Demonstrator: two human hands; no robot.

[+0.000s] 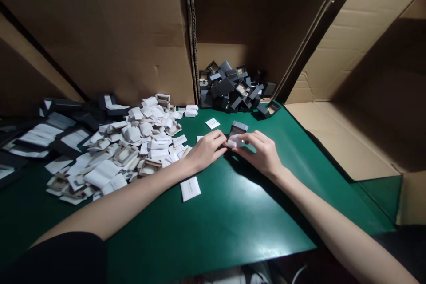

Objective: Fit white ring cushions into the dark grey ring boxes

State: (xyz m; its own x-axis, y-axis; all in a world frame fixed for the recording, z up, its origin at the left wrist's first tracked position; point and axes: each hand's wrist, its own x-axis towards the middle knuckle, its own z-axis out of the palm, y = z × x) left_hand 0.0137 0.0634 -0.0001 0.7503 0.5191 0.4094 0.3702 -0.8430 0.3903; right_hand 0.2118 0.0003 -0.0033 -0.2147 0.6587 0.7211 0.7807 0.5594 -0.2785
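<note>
A small grey jewellery-type box (238,127) stands with its lid raised between my two hands, above the green table. At its lower front shows a white piece (234,141), partly covered by fingers. My left hand (210,147) holds the box's left side, fingertips pressed together there. From the right, my right hand (261,151) pinches with thumb and index finger around the white piece and box front. A white printed card (212,123) lies just behind my left hand. Nearer me, below the left wrist, lies a white printed pouch or card (191,189).
White paper pieces and inserts (133,142) are heaped on the left of the green table (233,226). Dark boxes (63,124) lie beyond them. More small dark boxes (233,86) are piled inside a cardboard carton (233,9). Another open carton (346,133) stands at right.
</note>
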